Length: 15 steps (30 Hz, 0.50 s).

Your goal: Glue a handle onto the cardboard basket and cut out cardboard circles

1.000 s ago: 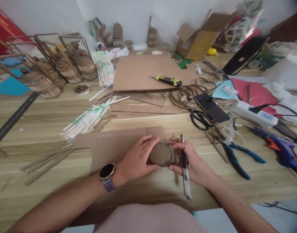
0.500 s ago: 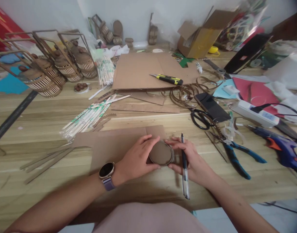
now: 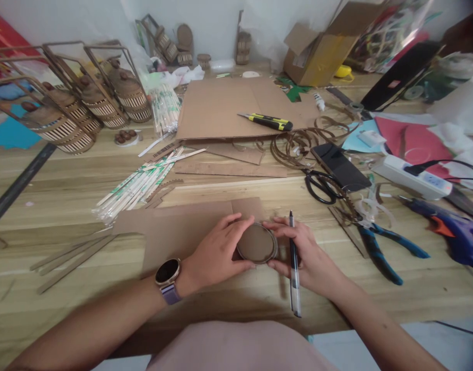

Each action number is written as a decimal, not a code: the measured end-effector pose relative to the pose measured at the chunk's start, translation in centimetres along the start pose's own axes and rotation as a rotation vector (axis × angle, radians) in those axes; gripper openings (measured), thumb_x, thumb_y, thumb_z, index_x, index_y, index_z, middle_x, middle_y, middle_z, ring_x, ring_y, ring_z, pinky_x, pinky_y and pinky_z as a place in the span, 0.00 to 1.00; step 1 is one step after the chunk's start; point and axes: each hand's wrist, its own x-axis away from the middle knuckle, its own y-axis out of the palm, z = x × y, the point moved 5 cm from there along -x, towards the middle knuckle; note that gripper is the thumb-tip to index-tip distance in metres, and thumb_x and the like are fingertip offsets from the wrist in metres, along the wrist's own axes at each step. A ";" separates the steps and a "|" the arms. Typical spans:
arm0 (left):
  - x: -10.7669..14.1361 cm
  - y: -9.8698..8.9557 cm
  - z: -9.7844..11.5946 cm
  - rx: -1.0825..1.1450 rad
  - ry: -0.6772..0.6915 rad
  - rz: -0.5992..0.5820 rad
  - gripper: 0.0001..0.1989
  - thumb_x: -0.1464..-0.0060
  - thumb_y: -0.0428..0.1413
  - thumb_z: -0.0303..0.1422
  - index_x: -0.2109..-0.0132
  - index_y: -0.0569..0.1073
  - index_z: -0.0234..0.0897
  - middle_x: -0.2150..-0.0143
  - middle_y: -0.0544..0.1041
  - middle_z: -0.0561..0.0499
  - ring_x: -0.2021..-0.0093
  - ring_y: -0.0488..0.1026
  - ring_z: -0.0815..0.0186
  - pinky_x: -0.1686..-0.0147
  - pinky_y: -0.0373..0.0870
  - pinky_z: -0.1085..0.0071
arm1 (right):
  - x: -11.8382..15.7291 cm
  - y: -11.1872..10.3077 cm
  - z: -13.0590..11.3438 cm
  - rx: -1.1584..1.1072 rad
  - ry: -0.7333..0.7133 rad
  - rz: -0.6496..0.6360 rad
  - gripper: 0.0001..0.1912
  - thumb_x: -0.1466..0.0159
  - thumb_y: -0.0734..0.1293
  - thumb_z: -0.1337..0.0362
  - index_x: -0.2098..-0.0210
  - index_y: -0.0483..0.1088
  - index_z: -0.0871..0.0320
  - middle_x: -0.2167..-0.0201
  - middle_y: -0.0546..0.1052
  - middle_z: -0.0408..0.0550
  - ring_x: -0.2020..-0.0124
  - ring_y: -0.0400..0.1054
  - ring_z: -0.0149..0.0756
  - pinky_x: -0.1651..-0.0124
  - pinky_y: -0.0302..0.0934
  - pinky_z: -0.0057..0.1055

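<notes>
A round brown cardboard disc with a raised rim [image 3: 256, 243] rests on a flat cardboard sheet [image 3: 174, 232]. My left hand [image 3: 217, 250], with a watch on its wrist, curves round the disc's left side, fingertips at its upper edge and thumb at its lower edge. On the right side, my right hand [image 3: 304, 252] grips the disc's edge between thumb and fingertips. A pen [image 3: 294, 268] is also tucked in my right hand, its tip pointing away from me and its clear end toward me.
A yellow-black cutter [image 3: 265, 121] lies on a larger cardboard sheet [image 3: 221, 103]. Wrapped sticks [image 3: 144, 185] are at left, below lidded baskets [image 3: 105, 105]. To the right are black scissors [image 3: 321, 188], a phone [image 3: 340, 167], blue-handled pliers [image 3: 379, 252] and a glue gun [image 3: 453, 232].
The view has shifted slightly, so the background objects sit a little differently. Both hands keep the same hold on the disc, and the pen is still in my right hand.
</notes>
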 end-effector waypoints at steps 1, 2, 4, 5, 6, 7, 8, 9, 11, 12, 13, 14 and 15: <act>0.0 0.0 0.0 0.001 0.000 0.000 0.44 0.49 0.67 0.36 0.30 0.55 0.40 0.32 0.65 0.38 0.30 0.55 0.47 0.35 0.61 0.44 | 0.0 0.0 0.0 -0.004 0.003 0.003 0.23 0.40 0.72 0.60 0.49 0.60 0.48 0.43 0.76 0.53 0.38 0.64 0.57 0.42 0.60 0.57; 0.0 0.0 0.0 0.002 -0.002 0.000 0.44 0.49 0.67 0.36 0.30 0.55 0.40 0.32 0.65 0.38 0.30 0.55 0.47 0.35 0.61 0.44 | 0.0 0.0 0.0 -0.006 0.003 0.005 0.23 0.40 0.72 0.60 0.49 0.61 0.48 0.43 0.76 0.53 0.38 0.64 0.57 0.42 0.60 0.56; 0.0 0.0 0.1 0.000 -0.005 -0.004 0.44 0.49 0.68 0.36 0.31 0.56 0.37 0.32 0.65 0.37 0.30 0.55 0.47 0.34 0.61 0.45 | 0.1 0.0 0.0 -0.004 0.000 0.005 0.23 0.39 0.72 0.59 0.49 0.60 0.48 0.43 0.76 0.53 0.38 0.64 0.57 0.43 0.60 0.56; 0.0 0.0 0.1 -0.002 -0.006 -0.006 0.44 0.49 0.68 0.36 0.31 0.56 0.35 0.32 0.65 0.37 0.30 0.55 0.47 0.34 0.61 0.46 | 0.1 0.0 0.0 -0.003 -0.001 0.002 0.23 0.39 0.72 0.59 0.49 0.60 0.48 0.43 0.76 0.53 0.38 0.64 0.57 0.43 0.60 0.57; 0.0 0.0 0.1 -0.005 -0.007 -0.009 0.44 0.50 0.68 0.36 0.31 0.57 0.34 0.32 0.65 0.36 0.30 0.55 0.47 0.34 0.61 0.46 | 0.1 0.0 0.0 -0.001 -0.001 -0.001 0.23 0.39 0.72 0.59 0.49 0.60 0.48 0.43 0.76 0.53 0.38 0.63 0.57 0.43 0.60 0.57; 0.0 0.0 0.1 -0.007 -0.009 -0.013 0.44 0.50 0.68 0.36 0.31 0.57 0.33 0.32 0.65 0.36 0.30 0.55 0.47 0.34 0.61 0.47 | 0.1 0.0 0.0 0.001 0.000 -0.004 0.23 0.39 0.72 0.59 0.49 0.59 0.48 0.43 0.76 0.54 0.38 0.63 0.57 0.43 0.60 0.57; 0.0 0.0 0.1 -0.009 -0.009 -0.017 0.44 0.50 0.68 0.36 0.31 0.57 0.32 0.32 0.65 0.35 0.30 0.55 0.47 0.34 0.61 0.47 | 0.1 0.0 0.0 0.002 0.002 -0.009 0.23 0.39 0.72 0.58 0.49 0.59 0.48 0.43 0.75 0.54 0.38 0.63 0.58 0.43 0.60 0.58; 0.0 0.0 0.1 -0.010 -0.008 -0.018 0.44 0.49 0.68 0.36 0.31 0.57 0.32 0.32 0.65 0.35 0.30 0.55 0.47 0.34 0.62 0.47 | 0.1 0.0 0.0 0.003 0.003 -0.013 0.23 0.38 0.72 0.58 0.49 0.58 0.48 0.43 0.75 0.54 0.38 0.63 0.58 0.43 0.60 0.58; 0.0 0.0 0.1 -0.009 -0.001 -0.011 0.44 0.49 0.68 0.37 0.31 0.57 0.34 0.33 0.66 0.36 0.30 0.55 0.47 0.35 0.62 0.47 | 0.1 0.1 0.1 0.005 0.003 -0.018 0.23 0.38 0.72 0.59 0.49 0.58 0.48 0.43 0.75 0.54 0.38 0.63 0.58 0.43 0.59 0.58; 0.0 -0.1 0.1 -0.004 0.010 -0.002 0.45 0.50 0.68 0.37 0.31 0.56 0.35 0.33 0.66 0.37 0.30 0.56 0.47 0.35 0.62 0.47 | 0.1 0.1 0.1 0.006 0.003 -0.017 0.23 0.38 0.72 0.59 0.49 0.58 0.48 0.43 0.75 0.54 0.38 0.62 0.58 0.43 0.59 0.58; 0.0 -0.2 0.2 0.004 0.022 0.010 0.45 0.50 0.68 0.38 0.31 0.56 0.36 0.32 0.65 0.37 0.30 0.56 0.47 0.35 0.62 0.46 | 0.1 0.1 0.1 0.007 0.002 -0.014 0.23 0.38 0.72 0.59 0.49 0.58 0.48 0.43 0.75 0.54 0.38 0.62 0.58 0.43 0.60 0.58; 0.0 -0.3 0.3 0.018 0.034 0.023 0.46 0.50 0.68 0.38 0.30 0.55 0.38 0.32 0.64 0.38 0.30 0.57 0.47 0.34 0.61 0.45 | 0.1 0.1 0.1 0.007 0.002 -0.010 0.23 0.38 0.72 0.59 0.49 0.58 0.48 0.43 0.75 0.54 0.38 0.63 0.58 0.43 0.59 0.58; 0.0 -0.5 0.3 0.036 0.041 0.034 0.46 0.50 0.69 0.39 0.30 0.55 0.39 0.31 0.64 0.38 0.31 0.57 0.47 0.34 0.60 0.45 | 0.1 0.1 0.0 0.006 0.001 -0.005 0.23 0.38 0.72 0.59 0.49 0.59 0.48 0.43 0.75 0.54 0.38 0.63 0.58 0.43 0.59 0.58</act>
